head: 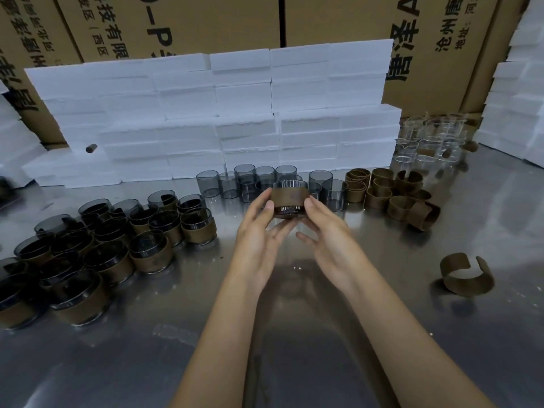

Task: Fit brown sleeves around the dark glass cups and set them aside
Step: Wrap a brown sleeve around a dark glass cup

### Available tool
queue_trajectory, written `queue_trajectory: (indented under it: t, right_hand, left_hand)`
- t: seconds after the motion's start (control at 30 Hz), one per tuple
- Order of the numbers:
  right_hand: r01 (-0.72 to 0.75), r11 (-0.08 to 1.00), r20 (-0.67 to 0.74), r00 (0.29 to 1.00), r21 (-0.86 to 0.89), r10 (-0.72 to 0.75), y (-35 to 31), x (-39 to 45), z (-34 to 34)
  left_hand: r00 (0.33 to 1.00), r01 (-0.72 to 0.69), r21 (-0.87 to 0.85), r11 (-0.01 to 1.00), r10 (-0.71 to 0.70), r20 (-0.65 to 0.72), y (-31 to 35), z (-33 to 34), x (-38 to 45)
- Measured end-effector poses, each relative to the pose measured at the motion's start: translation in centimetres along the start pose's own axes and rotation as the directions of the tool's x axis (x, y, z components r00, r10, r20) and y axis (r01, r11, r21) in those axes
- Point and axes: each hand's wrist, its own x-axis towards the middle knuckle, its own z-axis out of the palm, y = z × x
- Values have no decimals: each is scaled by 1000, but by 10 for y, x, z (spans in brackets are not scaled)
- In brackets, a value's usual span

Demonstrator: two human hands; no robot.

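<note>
Two bare forearms reach out over a stainless steel table (294,363), whose near stretch lies open and reflective beneath them. A lone brown sleeve (466,275), an open C-shaped band, stands on the steel to the right of the right arm, well apart from everything else. Above the table's middle, the left hand (259,231) and right hand (326,231) hold a dark glass cup (290,198) between them, raised off the surface, with a brown sleeve wrapped round its waist; the left thumb and curled fingers grip its left side and underside, the right thumb presses its right side while the lower right fingers spread loosely beneath. To the left, a dense cluster of sleeved cups (112,240) crowds the table out to the frame's left edge. Just behind the held cup stands a group of bare smoky glass cups (253,184), and beside them to the right a heap of empty brown sleeves (391,192), some upright, some tipped over. Farther right, clear glass beakers (426,142) fill the back corner. A wall of white foam blocks (235,119) closes off the table's far edge, more foam stacks (518,98) rise at right, and printed cardboard cartons (191,22) stand behind.
</note>
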Motion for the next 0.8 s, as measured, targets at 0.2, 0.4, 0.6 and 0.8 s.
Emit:
queue_trajectory:
  t: [0.2,0.4,0.6,0.8]
  right_hand:
    - [-18,998,17,1000,55,17,4,3,-5]
    - [31,991,-66,998,131,-22,6,2,-1]
    - [-40,996,-57,997,78,44,0,0,-2]
    - [-180,981,165,972,75,166,-1,-7,6]
  left_hand:
    - [999,36,19,999,-37,12,0,-2,1]
    - [999,-28,227,974,20,35,-2,1,-1]
    - [999,45,159,986,-44,-8,2,-2,1]
    - [995,43,373,927,-8,-96,-3,-4,2]
